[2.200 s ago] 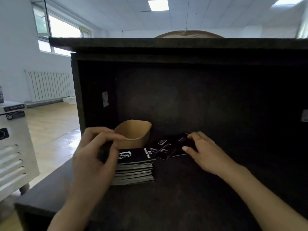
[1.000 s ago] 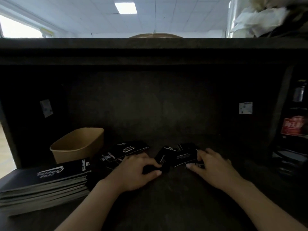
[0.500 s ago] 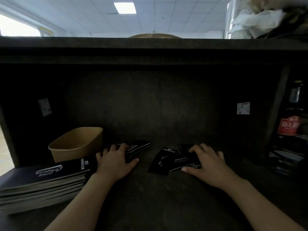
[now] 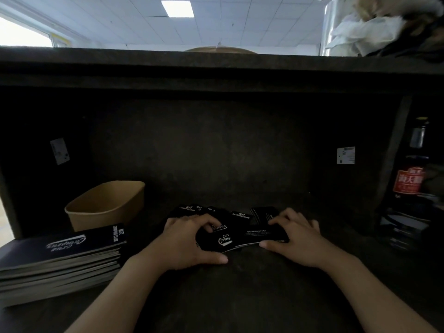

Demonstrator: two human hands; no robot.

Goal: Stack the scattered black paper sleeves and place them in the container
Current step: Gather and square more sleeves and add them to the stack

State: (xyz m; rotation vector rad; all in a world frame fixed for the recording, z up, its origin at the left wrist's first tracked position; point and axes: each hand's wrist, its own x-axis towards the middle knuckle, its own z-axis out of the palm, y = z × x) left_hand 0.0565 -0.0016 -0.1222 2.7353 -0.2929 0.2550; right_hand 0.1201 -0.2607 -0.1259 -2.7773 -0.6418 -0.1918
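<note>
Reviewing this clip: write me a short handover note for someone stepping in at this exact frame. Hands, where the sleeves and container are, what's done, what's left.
Left hand: fingers curled over the left end of the black paper sleeves, thumb on the counter at their front edge.
Right hand: pinching the pile's right end, thumb in front, fingers on top.
Sleeves: bunched between the hands on the dark counter, overlapping and fanned at the back, not squared.
Brown paper container: left of the pile, behind the stack of black booklets; no sleeves visible inside.
Done: sleeves gathered.
Left: square the stack, lift it, place it in the container.
</note>
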